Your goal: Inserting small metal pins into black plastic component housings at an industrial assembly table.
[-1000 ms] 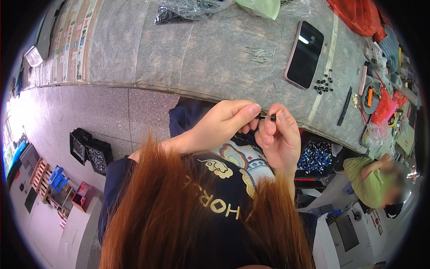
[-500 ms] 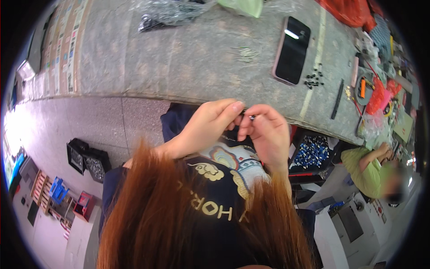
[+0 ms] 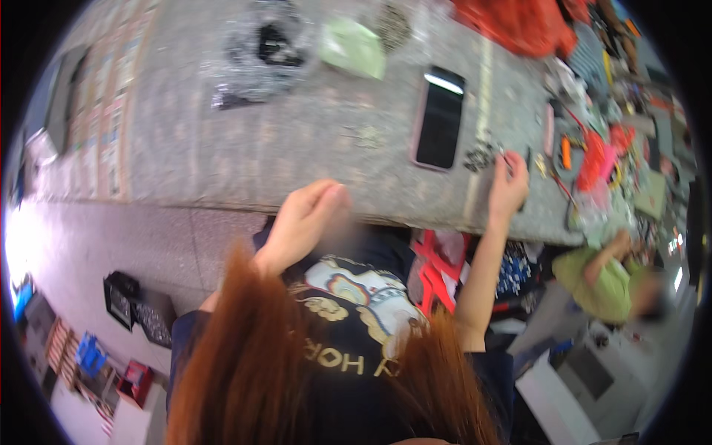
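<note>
My left hand is held just in front of the table's near edge, thumb pressed against curled fingers. Motion blurs it, and whatever it may hold is hidden. Reaching over the table, my right hand has its fingertips pinched together beside a small cluster of black pieces. Something dark and tiny shows at those fingertips, too small to name. Left of the cluster lies a phone with a dark screen and pink edge. Several thin metal pins rest on the grey tabletop, left of the phone.
Clear plastic with black items, a pale green bag and a red bag lie along the far side. Clutter with an orange-handled tool spreads at right. Another person in a green top works there. Black boxes stand on the floor.
My hands, together half a second ago, have parted. The right went out to the black pieces; the left moved slightly left and down. The view has shifted, showing more of the table's far side.
</note>
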